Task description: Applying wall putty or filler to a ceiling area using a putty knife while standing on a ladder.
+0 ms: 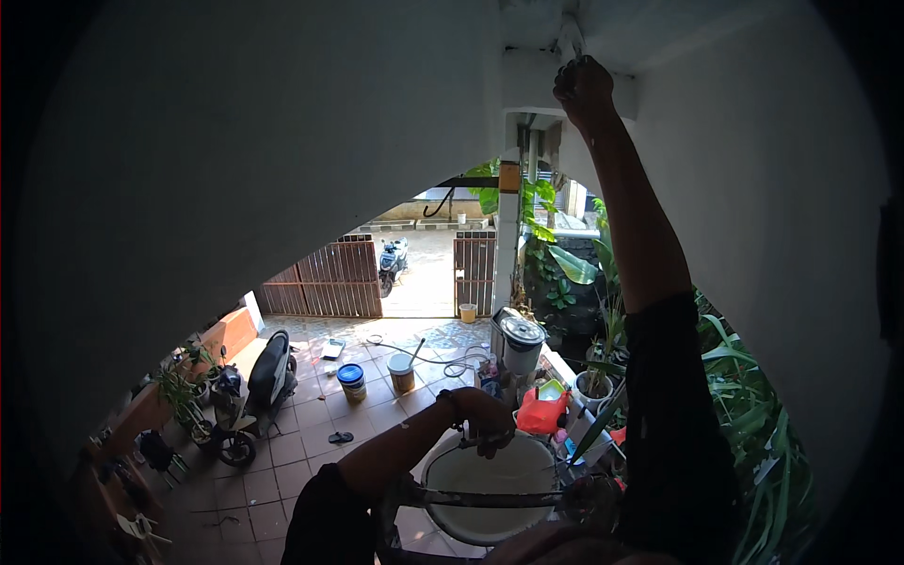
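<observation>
My right hand [584, 89] is raised high, closed on what looks like a white-smeared brush [571, 38] against the ceiling corner [537, 52]; the brush's tip is hard to make out. My left hand [485, 424] is low, its fingers curled round the handle of a white bucket [532, 471] holding pale paint. A dark metal bar [452, 497] crosses in front of the bucket, just below that hand.
Below are a tiled floor [311, 443], a parked scooter [264, 377], two paint pails [351, 381], a hose [443, 363], a large bin [516, 348], a red bag [539, 410] and plants [734, 405]. Sloped walls [235, 169] flank me. An open gate [339, 278] faces the street.
</observation>
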### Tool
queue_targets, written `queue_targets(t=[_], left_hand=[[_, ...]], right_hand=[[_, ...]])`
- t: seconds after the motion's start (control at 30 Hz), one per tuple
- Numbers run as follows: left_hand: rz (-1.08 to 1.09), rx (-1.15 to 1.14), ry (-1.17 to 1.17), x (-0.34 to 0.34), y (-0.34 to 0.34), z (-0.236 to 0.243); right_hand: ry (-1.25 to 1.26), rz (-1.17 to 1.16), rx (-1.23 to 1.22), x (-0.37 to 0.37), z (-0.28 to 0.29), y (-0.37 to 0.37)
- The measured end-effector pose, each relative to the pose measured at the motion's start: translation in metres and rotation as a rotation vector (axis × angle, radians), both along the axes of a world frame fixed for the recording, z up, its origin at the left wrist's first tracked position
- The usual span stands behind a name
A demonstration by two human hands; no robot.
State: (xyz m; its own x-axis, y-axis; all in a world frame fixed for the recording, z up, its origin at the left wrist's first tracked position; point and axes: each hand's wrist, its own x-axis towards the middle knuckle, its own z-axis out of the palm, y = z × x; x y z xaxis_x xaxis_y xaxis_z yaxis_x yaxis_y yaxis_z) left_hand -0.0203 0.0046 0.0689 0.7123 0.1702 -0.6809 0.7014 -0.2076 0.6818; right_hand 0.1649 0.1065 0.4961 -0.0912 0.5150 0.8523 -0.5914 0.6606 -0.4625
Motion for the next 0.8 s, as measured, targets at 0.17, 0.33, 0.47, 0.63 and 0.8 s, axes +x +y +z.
queue_targets(t=[0.17,0.33,0.47,0.63,0.8], left_hand=[[-0.104,0.107,-0.02,-0.003,-0.006,0.008],[0.003,0.085,0.021,0.001,-0.002,0.014],[-0.047,0.085,-0.028,-0.003,0.002,0.013],[-0.367,0.23,-0.203,-0.004,0.027,-0.021],[-0.104,0.165,0.092,0.012,-0.003,0.008]], right_hand=[[0.131,0.035,-0.046,-0.013,-0.033,-0.109],[0.137,-0.033,-0.115,-0.008,-0.092,-0.188],[0.07,0.048,-0.358,-0.006,-0.161,-0.237],[-0.003,-0.179,-0.61,0.007,-0.238,-0.252],[-0.136,-0.686,-0.481,0.047,-0.335,-0.204]])
